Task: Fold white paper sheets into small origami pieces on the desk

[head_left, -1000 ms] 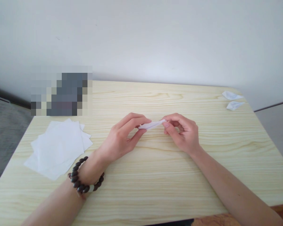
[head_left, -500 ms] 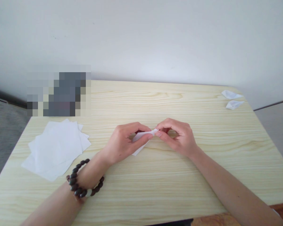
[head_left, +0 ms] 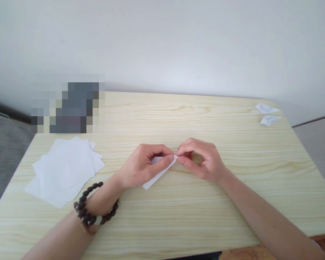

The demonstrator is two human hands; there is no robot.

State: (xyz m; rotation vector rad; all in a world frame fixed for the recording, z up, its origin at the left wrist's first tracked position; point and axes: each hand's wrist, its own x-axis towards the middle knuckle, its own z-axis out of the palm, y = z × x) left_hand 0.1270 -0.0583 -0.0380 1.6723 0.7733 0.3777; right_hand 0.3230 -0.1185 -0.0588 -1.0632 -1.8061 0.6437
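Note:
A folded piece of white paper [head_left: 159, 176] is pinched between my two hands, above the middle of the wooden table [head_left: 162, 216]. My left hand [head_left: 150, 164] is closed on it, thumb in front and fingers behind, covering much of the sheet. Its narrow end sits at the fingertips of my right hand [head_left: 200, 157], where thumb and index finger press together. A strip of the paper slants down to the left below my left thumb. A dark beaded bracelet [head_left: 82, 206] circles my left wrist.
A fanned stack of white paper sheets [head_left: 67, 169] lies at the left. Two small folded paper pieces [head_left: 267, 108] rest near the far right corner. A pixelated dark object [head_left: 76, 108] stands at the back left, before the pale wall [head_left: 178, 43].
The paper has turned so that its lower end points further down and left. My fingertips have shifted slightly down and left, still pinching its narrow end.

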